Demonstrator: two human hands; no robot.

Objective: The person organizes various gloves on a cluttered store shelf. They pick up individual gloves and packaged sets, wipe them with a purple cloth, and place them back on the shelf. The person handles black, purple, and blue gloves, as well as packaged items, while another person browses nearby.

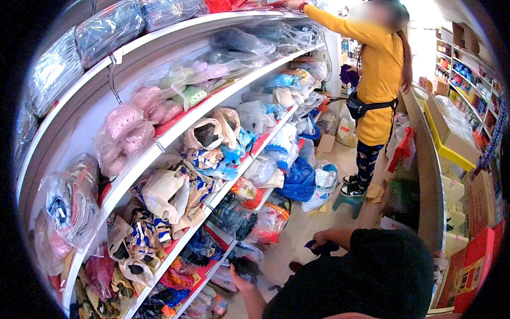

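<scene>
My left hand (242, 284) is low beside the shelves, holding a dark bundle (248, 268) that looks partly wrapped in clear plastic. Farther right, my right hand (330, 237) grips a dark purple cloth item (323, 249) above the floor. Near my left hand, the lower shelf carries black and blue items in plastic bags (203, 245). Paper bags with a blue pattern (149, 237) fill the shelf above them.
A person in a yellow top (378, 87) stands in the aisle, one arm on the top shelf. Plastic bags (320, 187) and a low green stool (352, 205) are on the floor. At right, a counter (432, 171) bears a yellow tray (442, 145) with a cardboard box.
</scene>
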